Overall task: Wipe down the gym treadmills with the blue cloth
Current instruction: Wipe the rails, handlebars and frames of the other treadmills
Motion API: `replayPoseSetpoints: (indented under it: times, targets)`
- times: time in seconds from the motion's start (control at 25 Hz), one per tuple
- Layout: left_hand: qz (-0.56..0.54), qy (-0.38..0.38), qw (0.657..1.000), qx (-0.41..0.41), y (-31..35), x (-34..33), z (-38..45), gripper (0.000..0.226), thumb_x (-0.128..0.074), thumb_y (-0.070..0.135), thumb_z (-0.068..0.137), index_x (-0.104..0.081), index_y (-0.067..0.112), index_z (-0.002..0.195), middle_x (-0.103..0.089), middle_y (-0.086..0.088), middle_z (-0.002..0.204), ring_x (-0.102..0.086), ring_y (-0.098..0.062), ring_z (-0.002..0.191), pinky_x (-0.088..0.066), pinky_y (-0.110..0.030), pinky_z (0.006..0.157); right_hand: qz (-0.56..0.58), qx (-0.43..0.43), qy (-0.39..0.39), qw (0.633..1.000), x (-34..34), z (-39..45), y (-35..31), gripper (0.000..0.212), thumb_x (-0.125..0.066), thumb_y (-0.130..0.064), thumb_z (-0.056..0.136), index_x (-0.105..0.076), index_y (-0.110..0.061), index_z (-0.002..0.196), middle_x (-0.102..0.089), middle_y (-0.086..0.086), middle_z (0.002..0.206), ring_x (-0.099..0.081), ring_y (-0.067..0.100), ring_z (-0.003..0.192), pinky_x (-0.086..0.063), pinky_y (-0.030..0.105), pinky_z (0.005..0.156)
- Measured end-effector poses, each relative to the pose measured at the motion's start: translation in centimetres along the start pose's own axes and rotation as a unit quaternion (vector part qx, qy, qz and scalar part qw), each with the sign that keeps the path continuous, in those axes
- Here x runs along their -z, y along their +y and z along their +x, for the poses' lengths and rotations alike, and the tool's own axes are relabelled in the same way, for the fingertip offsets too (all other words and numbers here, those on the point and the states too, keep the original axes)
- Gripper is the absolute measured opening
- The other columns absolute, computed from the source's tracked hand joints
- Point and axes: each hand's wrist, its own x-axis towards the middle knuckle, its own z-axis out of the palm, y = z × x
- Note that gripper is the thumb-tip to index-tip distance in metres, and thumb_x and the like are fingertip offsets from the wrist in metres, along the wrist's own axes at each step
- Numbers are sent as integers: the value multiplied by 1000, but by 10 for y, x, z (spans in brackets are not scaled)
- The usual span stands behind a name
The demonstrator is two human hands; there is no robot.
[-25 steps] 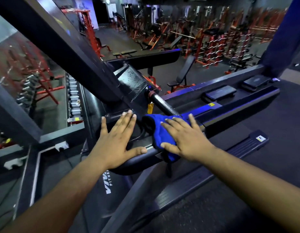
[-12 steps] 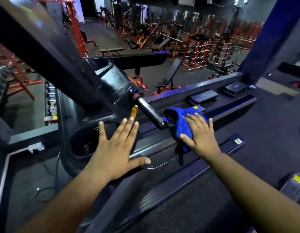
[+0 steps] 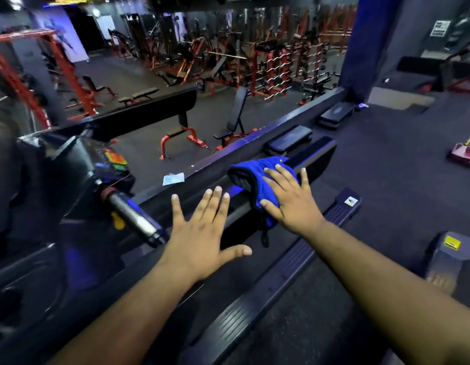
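A blue cloth (image 3: pixel 257 175) lies draped over the treadmill's black side handrail (image 3: pixel 311 158). My right hand (image 3: pixel 290 200) presses flat on the cloth with straight, spread fingers. My left hand (image 3: pixel 199 233) lies open, fingers spread, over the same rail closer to the console (image 3: pixel 78 164), holding nothing. A silver grip bar (image 3: pixel 135 219) sticks out from the console just left of my left hand. The treadmill's ribbed side step (image 3: pixel 276 280) runs below my right forearm.
A glass railing (image 3: pixel 255 143) beyond the rail overlooks a lower gym floor with red benches (image 3: pixel 181 135) and weight racks. A blue pillar (image 3: pixel 360 46) stands at the far right end. Another machine's foot (image 3: pixel 444 259) sits on the dark floor at right.
My right hand has slid the cloth farther along the handrail, away from the console. My left hand followed along the rail, still flat. The view swung right.
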Motion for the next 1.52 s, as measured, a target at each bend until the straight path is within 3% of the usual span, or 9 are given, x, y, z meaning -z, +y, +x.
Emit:
replayPoseSetpoints:
  times: [0.2,0.44,0.68,0.84,0.92,1.04,1.28,1.44,1.52]
  targets:
    - [-13,-32,999,-28,66,5,116,113,-6,94,74,18,19,155,21,1,164,18,-13,151,14,-72,110,26,-73,-22,997,10,21,79,67,-24,-64,95,-34,-29,151,-22,-12,163,-5,10,153,-8,68,117]
    - [-84,-57,995,-25,127,13,233,119,-9,95,71,4,16,158,10,1,167,7,-14,153,8,-71,113,120,-180,-14,976,15,52,150,54,-39,-53,101,-39,-30,150,-17,-13,164,0,10,152,-47,45,102]
    - [-166,-81,979,-83,156,17,314,122,-4,96,62,-2,23,159,-3,0,167,-2,-15,154,9,-71,113,112,-264,19,958,23,61,201,49,-45,-45,102,-48,-16,141,-31,7,156,-28,30,141,-43,48,105]
    - [-254,-85,955,-131,181,26,364,115,-5,96,62,-28,30,154,-30,0,161,-18,-19,151,5,-72,111,75,-249,90,961,47,51,227,46,-51,-42,98,-55,-13,133,-37,12,151,-35,34,135,-43,51,104]
    - [-397,-116,898,-150,208,37,394,97,-16,94,70,-40,38,146,-52,5,147,-36,-20,144,-8,-64,118,52,-250,123,959,63,51,251,48,-53,-46,93,-57,-17,131,-39,9,151,-35,32,137,-43,52,105]
    - [-641,-148,737,-159,258,46,436,48,-54,62,92,-58,30,128,-70,8,119,-64,-15,117,-49,-39,103,45,-251,133,958,79,43,306,52,-62,-52,87,-57,-25,131,-35,0,154,-32,25,140,-38,49,108]
    - [-721,-126,678,-65,359,45,548,32,-62,13,91,-56,17,122,-72,-8,114,-71,-19,96,-57,-32,81,220,-332,189,897,91,30,455,57,-73,-42,87,-53,-27,138,-29,-2,153,-32,13,141,-31,28,113]
    - [-780,-130,611,-31,431,52,608,36,-51,2,90,-54,15,124,-70,-12,116,-70,-26,101,-57,-37,85,414,-492,145,752,101,36,558,74,-60,-53,93,-30,-23,153,-50,-1,142,-56,11,113,-45,34,101]
    - [-808,-137,573,-25,458,56,634,39,-48,-3,90,-55,14,125,-70,-11,116,-69,-26,104,-57,-38,89,483,-524,126,690,106,41,601,78,-58,-64,89,-33,-25,151,-57,-6,136,-60,8,104,-50,33,91]
